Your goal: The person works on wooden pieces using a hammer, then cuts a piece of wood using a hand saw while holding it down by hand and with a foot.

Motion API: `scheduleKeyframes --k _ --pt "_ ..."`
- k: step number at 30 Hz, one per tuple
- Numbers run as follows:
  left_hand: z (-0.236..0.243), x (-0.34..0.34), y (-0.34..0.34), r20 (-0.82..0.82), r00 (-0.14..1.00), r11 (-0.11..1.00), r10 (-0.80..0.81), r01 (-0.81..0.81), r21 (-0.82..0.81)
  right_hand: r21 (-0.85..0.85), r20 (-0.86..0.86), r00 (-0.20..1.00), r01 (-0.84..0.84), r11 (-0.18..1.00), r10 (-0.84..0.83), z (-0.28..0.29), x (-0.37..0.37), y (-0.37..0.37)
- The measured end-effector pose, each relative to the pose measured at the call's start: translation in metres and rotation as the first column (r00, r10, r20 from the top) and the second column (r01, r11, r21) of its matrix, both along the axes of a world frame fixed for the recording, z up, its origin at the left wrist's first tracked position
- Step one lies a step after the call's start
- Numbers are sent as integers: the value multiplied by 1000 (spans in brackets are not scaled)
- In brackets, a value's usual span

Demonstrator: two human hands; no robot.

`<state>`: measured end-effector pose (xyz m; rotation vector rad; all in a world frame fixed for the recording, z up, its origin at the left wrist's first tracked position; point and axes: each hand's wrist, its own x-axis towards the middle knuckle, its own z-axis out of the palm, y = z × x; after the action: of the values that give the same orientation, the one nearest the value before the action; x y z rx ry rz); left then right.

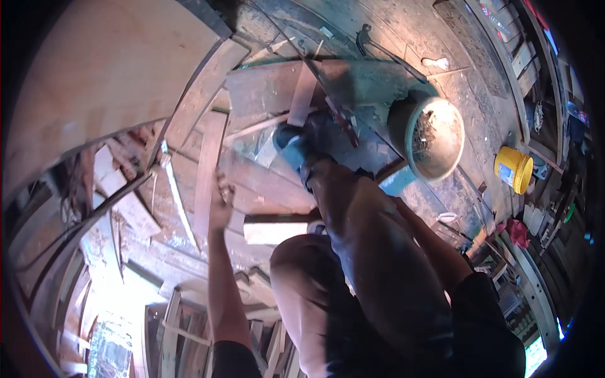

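My left hand (221, 200) is over the right edge of a long reddish wooden plank (211, 154). Its fingers look curled, but blur hides whether they grip the plank or something else. My right forearm (435, 242) reaches forward beside my raised leg, which hides the hand. Close to where that arm disappears is a dark wooden piece (391, 169). Between my left hand and my legs lies a wood block (275, 232) with a bright pale face. My shod foot (291, 142) is among boards, beside a narrow wood strip (303, 94) and a long thin dark tool (343, 123).
A round bucket (413, 142) holding debris stands right of my foot. Beyond it lies a claw hammer (384, 51). Farther right is a yellow bucket (513, 170). A large pale wooden panel (107, 69) fills the upper left. Scrap wood (126, 195) lies at the left.
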<state>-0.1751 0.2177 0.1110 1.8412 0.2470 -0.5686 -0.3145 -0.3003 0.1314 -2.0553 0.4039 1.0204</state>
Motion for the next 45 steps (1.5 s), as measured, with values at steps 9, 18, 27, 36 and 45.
scheduleKeyframes --k 9,18,27,36,45 --pt "320 -78 -66 -183 983 995 -22 40 92 -86 128 980 166 982 -154 246 21 -14" --pt "408 -102 -191 -688 708 844 -159 459 277 -59 -107 979 -179 982 172 303 62 -8" --pt "560 3 -209 -415 763 770 -496 607 195 322 -268 958 -11 947 102 316 120 -48" --pt "568 46 -226 -316 836 789 -448 536 300 180 19 994 105 978 -110 302 148 -45" --pt "527 138 -228 -327 794 765 -512 595 245 62 -146 894 435 898 -423 249 197 -25"
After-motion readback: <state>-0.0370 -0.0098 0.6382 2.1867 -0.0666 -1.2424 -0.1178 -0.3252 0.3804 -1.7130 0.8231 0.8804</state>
